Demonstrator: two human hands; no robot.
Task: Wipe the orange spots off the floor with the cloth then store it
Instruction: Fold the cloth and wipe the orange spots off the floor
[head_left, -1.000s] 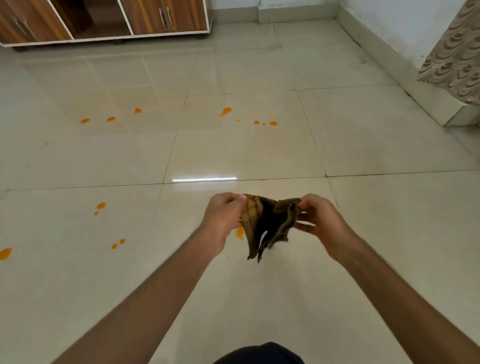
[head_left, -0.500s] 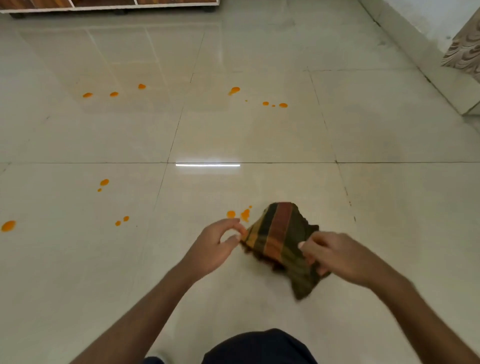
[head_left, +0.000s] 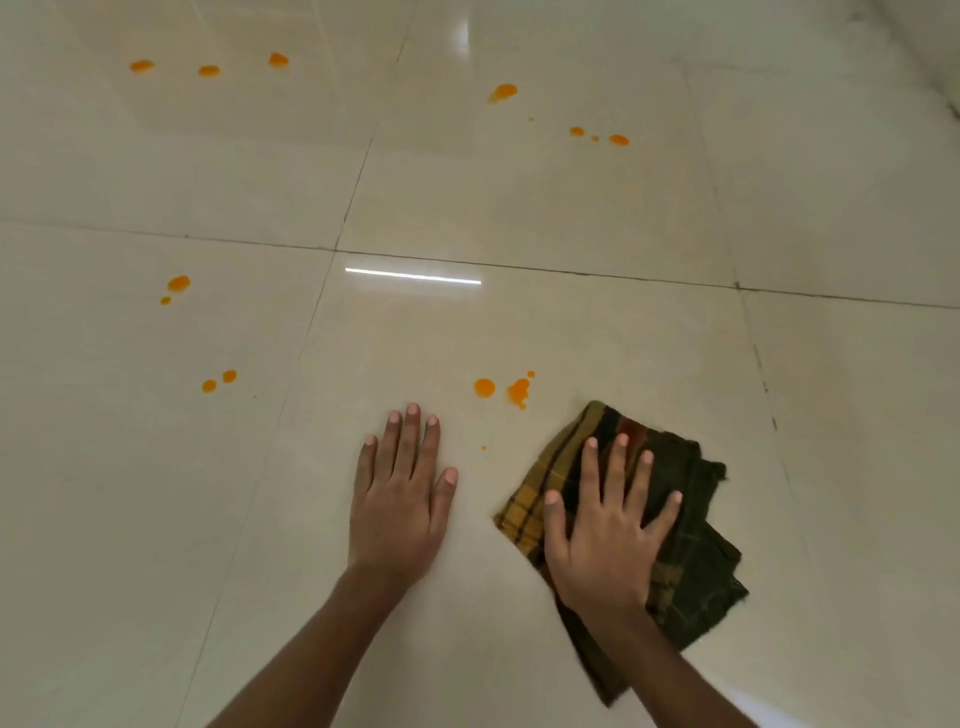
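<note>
A dark green, yellow and brown checked cloth (head_left: 693, 525) lies folded on the pale tiled floor (head_left: 545, 208). My right hand (head_left: 608, 535) presses flat on it with the fingers spread. To its left, my left hand (head_left: 400, 499) rests flat on the bare tile and holds nothing. The nearest orange spots (head_left: 484, 387) and an orange smear (head_left: 518, 391) lie just beyond the cloth's far left corner. A tiny orange dot (head_left: 483, 447) sits between my hands.
More orange spots are scattered farther out: a pair at mid left (head_left: 218, 382), another pair (head_left: 178, 283) above it, three at far left (head_left: 208, 70), one at far centre (head_left: 503, 92), and a small group (head_left: 597, 136) to its right. A bright light streak (head_left: 413, 276) reflects off the tile.
Both hands came down to the floor. The cloth, held up between both hands before, now lies flat under my right hand; my left hand let go and rests on the tile. The view tilted down.
</note>
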